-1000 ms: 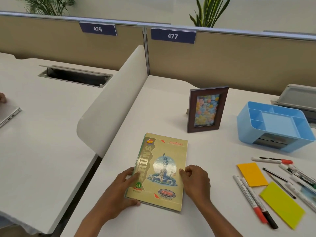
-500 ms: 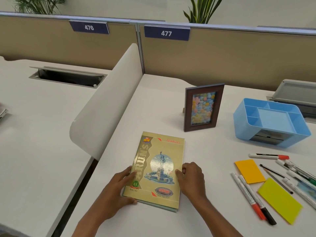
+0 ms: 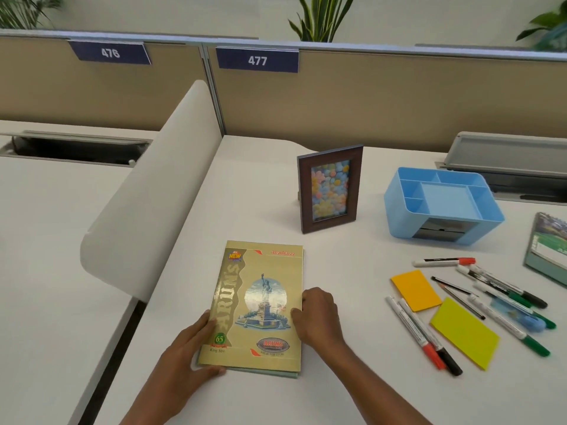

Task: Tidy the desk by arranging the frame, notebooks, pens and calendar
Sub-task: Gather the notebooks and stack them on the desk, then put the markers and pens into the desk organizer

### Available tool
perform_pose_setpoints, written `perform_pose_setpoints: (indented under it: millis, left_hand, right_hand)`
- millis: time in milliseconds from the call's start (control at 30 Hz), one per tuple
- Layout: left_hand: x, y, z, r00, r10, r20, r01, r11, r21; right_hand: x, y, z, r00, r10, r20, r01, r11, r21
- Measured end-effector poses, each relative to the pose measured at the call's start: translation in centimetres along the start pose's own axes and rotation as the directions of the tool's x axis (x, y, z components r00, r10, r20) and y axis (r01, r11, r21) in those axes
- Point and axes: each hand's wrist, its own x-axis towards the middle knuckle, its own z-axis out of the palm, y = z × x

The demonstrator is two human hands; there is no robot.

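Observation:
A stack of notebooks (image 3: pixel 260 296) with a tan Statue of Liberty cover lies flat on the white desk (image 3: pixel 352 378). My left hand (image 3: pixel 196 354) presses its lower left edge and my right hand (image 3: pixel 319 314) presses its right edge. Behind it a dark brown picture frame (image 3: pixel 329 188) stands upright. Several pens and markers (image 3: pixel 503 299) lie scattered at the right. A calendar (image 3: pixel 549 246) lies at the right edge, partly cut off.
A blue desk organiser (image 3: pixel 399 207) stands right of the frame. Orange sticky pad (image 3: pixel 415 289) and yellow sticky pad (image 3: pixel 464 332) lie among the pens. A white curved divider (image 3: pixel 147 204) borders the desk on the left. Tan partition panels (image 3: pixel 399 99) close the back.
The notebooks have been squared up and turned slightly straighter between both hands. The view has shifted right, bringing the calendar into sight.

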Motion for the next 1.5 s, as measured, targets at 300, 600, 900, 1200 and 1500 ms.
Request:
perform_pose_setpoints:
  millis: [300, 600, 900, 1200, 1500]
  left_hand:
    - [1.7, 2.7, -1.0, 0.986, -0.159, -0.048, 0.138, 0.945, -0.296]
    - [2.0, 4.4, -0.7, 0.964, -0.217, -0.157, 0.158, 0.935, -0.318]
    - [2.5, 4.6, -0.3, 0.950, -0.256, -0.177, 0.213, 0.949, -0.232]
    - [4.4, 14.1, 3.9, 0.764, -0.241, -0.598, -0.031, 0.913, -0.407]
    - [11.1, 27.3, 16.4, 0.938, 0.162, -0.307, -0.248, 0.932, -0.265]
  right_hand:
    - [-3.1, -0.5, -1.8, 0.985, -0.035, 0.168, 0.062, 0.985, -0.163]
    - [-3.9, -0.5, -1.2, 0.982, -0.006, 0.187, 0.023, 0.996, -0.089]
    - [-2.7, 3.4, -4.5, 0.987, 0.022, 0.159, -0.020, 1.000, -0.015]
    - [-1.4, 16.2, -17.1, 0.986, -0.006, -0.166, 0.032, 0.987, 0.156]
    - [0.9, 29.4, -27.0, 0.876, 0.132, -0.464, -0.102, 0.991, 0.089]
